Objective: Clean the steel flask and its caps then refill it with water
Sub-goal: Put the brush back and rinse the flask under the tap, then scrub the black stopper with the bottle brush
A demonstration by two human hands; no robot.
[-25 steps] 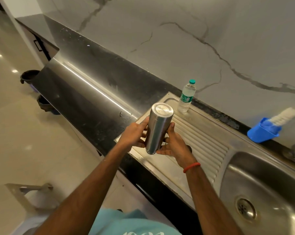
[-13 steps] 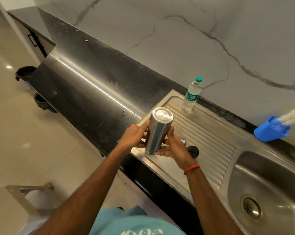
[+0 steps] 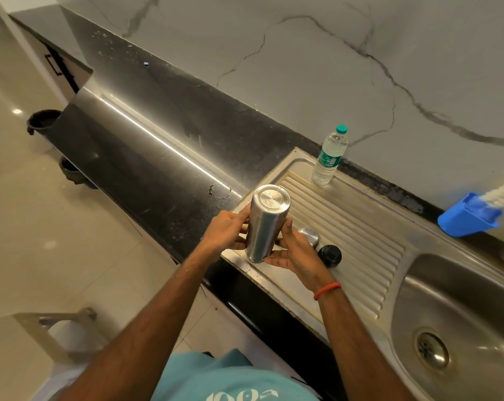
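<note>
Head view: the left hand [image 3: 230,233] and right hand [image 3: 297,253] both grasp the flask [image 3: 266,224], base up, at the drainboard's [image 3: 360,227] front left corner. The right hand partly hides the steel cap [image 3: 310,234], and the black cap [image 3: 330,254] sits just beside it. A bottle [image 3: 329,157] stands at the back edge.

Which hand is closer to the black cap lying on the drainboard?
Right. The right hand, holding the steel flask, sits right beside the black cap. The left hand grips the flask's opposite side, farther from the cap.
</note>
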